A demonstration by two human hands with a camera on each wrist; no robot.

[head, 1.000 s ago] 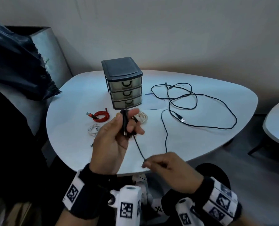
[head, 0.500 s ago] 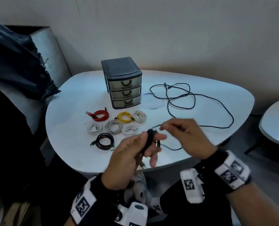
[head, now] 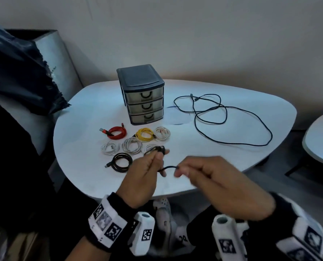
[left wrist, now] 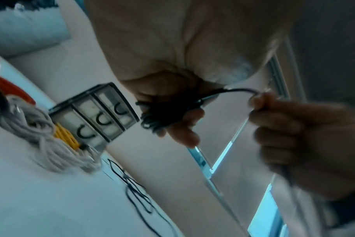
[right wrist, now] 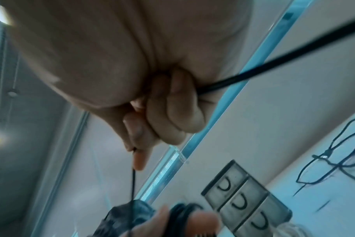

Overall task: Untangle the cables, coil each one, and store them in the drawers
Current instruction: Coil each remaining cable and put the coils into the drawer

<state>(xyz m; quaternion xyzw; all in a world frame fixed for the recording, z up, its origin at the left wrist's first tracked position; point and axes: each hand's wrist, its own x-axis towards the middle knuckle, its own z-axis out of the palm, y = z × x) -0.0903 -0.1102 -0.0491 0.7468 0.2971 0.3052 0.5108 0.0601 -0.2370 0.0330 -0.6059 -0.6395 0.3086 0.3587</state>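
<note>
My left hand (head: 158, 157) grips a small black cable coil (head: 156, 149) wound round its fingers, held above the table's front edge. The coil (left wrist: 162, 115) shows clearly in the left wrist view. A short tail (head: 168, 167) runs from it to my right hand (head: 181, 170), which pinches it between thumb and forefinger; in the right wrist view the cable (right wrist: 253, 72) passes through the curled fingers. The dark three-drawer unit (head: 141, 95) stands at the table's back with all drawers closed. A long loose black cable (head: 223, 117) sprawls to its right.
Coiled cables lie in front of the drawers: red (head: 116, 131), yellow (head: 144, 134), beige (head: 162, 133), white (head: 110, 147), grey (head: 132, 146) and black (head: 122, 162). The white table (head: 81, 129) ends just before my hands. A second table (head: 322, 140) stands at right, a dark-covered seat (head: 15, 72) at left.
The trailing length of the held cable has been wound into the left hand's coil; only a short tail is left. My right hand dropped lower, close beside the left.
</note>
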